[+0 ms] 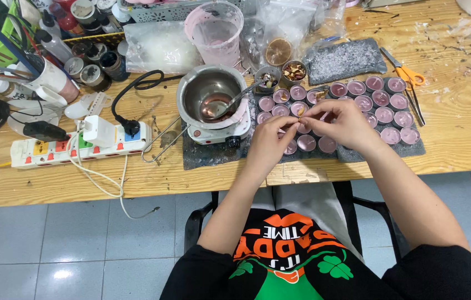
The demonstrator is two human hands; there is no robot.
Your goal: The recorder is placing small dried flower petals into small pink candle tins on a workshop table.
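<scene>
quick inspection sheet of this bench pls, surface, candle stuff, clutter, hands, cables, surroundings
surface: wooden table, stained, with dark mats.
job's things: pink tealight candles in rows; small dried bit pinched between both hands.
clutter: melting pot with spoon, scissors, bottles and jars at left.
hands: left hand and right hand meet fingertip to fingertip over the candles.
cables: power strip, black and white cords.
surroundings: tiled floor, black chair.
</scene>
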